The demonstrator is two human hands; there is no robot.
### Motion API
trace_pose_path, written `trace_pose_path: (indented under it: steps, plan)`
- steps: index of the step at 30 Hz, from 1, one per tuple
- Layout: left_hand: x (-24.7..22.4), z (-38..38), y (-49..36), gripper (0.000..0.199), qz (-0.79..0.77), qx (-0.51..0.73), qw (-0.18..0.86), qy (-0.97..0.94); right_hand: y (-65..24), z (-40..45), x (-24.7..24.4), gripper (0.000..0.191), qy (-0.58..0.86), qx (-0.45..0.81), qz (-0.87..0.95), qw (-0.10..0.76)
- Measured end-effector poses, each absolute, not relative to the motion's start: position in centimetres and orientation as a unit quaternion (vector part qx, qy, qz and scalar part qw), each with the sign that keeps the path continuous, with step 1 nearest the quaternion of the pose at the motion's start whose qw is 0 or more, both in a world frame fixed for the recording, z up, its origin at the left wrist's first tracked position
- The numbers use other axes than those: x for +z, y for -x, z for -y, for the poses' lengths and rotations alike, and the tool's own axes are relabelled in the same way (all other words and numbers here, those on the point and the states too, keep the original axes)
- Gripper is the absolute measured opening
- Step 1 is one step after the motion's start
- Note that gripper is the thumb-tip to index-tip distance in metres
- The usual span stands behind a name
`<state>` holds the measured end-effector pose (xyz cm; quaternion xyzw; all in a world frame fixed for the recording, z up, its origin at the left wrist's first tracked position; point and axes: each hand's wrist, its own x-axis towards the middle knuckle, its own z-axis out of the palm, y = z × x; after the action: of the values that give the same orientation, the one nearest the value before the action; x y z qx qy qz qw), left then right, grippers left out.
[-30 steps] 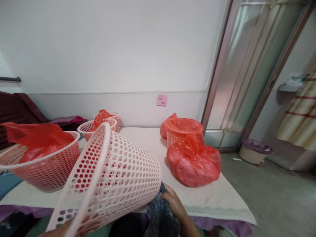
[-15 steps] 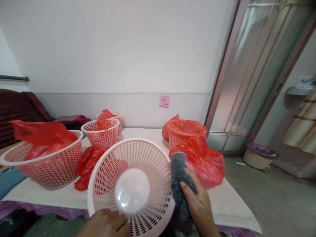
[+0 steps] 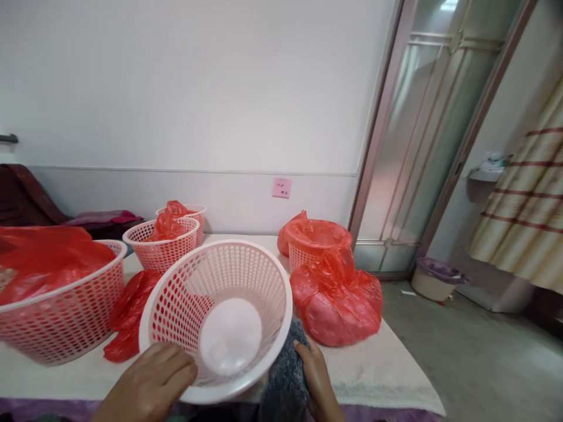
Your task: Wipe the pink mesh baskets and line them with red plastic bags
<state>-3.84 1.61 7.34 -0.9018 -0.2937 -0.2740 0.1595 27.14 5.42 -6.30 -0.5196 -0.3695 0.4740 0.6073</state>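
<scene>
A white plastic basket [image 3: 231, 337] with slotted walls tilts toward me at the near side of the table, its inside facing the camera. My left hand [image 3: 153, 375] grips its rim at the lower left, fingers curled over the edge. In my right hand [image 3: 314, 375] is a dark grey cloth [image 3: 288, 369], pressed against the outside of the basket's right wall. Part of the cloth is hidden behind the basket. Just beyond my right hand sits a full red plastic bag [image 3: 338, 305].
On the white-covered table [image 3: 373, 375], a large basket [image 3: 65, 328] with a red bag stands left, beside a crumpled red bag [image 3: 129, 316]. Smaller baskets [image 3: 165, 252] stand behind. A red-lined basket [image 3: 303, 255] is at the back right. A bin [image 3: 433, 281] stands on the floor.
My right hand and the cloth have moved down, from beside the basket's upper right rim to its lower right outside. The basket has turned slightly, and my view has shifted right.
</scene>
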Motion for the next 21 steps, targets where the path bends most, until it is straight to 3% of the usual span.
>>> trace_pose_path:
  steps: [4,11,21]
  plan:
    - [6.0,-3.8,3.9,0.028,0.308,-0.247,0.154,0.906,-27.7,-8.6,-7.4,0.052,0.539,0.418,0.382,0.623]
    - [3.0,-8.7,4.7,0.041,0.381,-0.332,0.228,0.832,-28.4,-10.2,-12.8,0.074,0.626,0.295,0.398,0.602]
    - [2.1,-10.0,4.0,0.047,0.400,-0.339,0.187,0.831,-29.2,-8.3,-16.1,0.063,0.621,0.252,0.506,0.543]
